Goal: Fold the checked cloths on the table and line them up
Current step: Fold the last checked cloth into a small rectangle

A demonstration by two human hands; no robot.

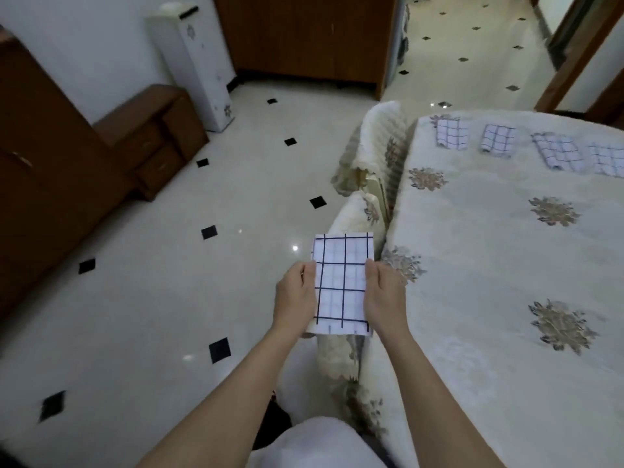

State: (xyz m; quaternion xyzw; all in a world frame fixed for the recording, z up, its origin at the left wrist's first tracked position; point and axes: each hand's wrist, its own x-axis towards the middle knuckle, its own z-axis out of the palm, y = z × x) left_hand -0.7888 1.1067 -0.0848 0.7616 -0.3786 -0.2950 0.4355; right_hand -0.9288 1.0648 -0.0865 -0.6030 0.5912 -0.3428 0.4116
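I hold a folded white cloth with dark checks flat in the air, left of the table and over the floor. My left hand grips its left edge and my right hand grips its right edge. Several folded checked cloths lie in a row along the far edge of the table: one at the left, another beside it, a third further right, and one cut off by the frame edge.
The table wears a cream floral cover. Two chairs in matching covers, one far and one near, stand at its left side. A wooden cabinet and a white floor unit stand at the left on the tiled floor.
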